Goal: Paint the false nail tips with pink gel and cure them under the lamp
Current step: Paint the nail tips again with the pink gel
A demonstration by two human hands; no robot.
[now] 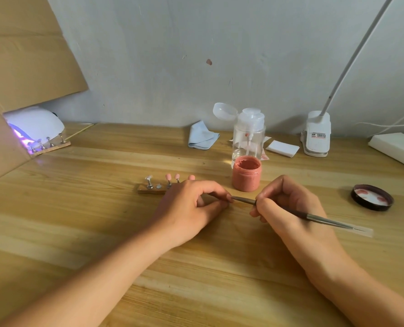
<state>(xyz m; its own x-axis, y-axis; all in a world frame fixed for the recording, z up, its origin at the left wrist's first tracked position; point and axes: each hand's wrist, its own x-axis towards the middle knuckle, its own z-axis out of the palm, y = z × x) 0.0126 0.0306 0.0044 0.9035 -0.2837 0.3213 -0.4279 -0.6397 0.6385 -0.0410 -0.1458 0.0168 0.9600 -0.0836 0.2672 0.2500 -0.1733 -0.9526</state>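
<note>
A thin nail brush (243, 200) lies level between my hands, its clear-capped end (361, 231) pointing right. My right hand (288, 204) grips its shaft; my left hand (196, 204) pinches the other end, hiding that tip. Behind my left hand a small wooden strip (146, 190) carries metal stands: one clear nail tip (149, 178) and pink-painted tips (168, 177). The open jar of pink gel (246, 173) stands just behind the brush. At far left a white curing lamp (34, 123) glows violet over a second strip of stands (51, 144).
The jar's dark lid (372, 197) lies upturned at right. A clear pump bottle (249, 135), a folded blue cloth (202, 136), white pads (282, 148), a desk-lamp clamp (316, 134) and a power strip (399, 147) line the wall. Cardboard (19, 55) leans at left.
</note>
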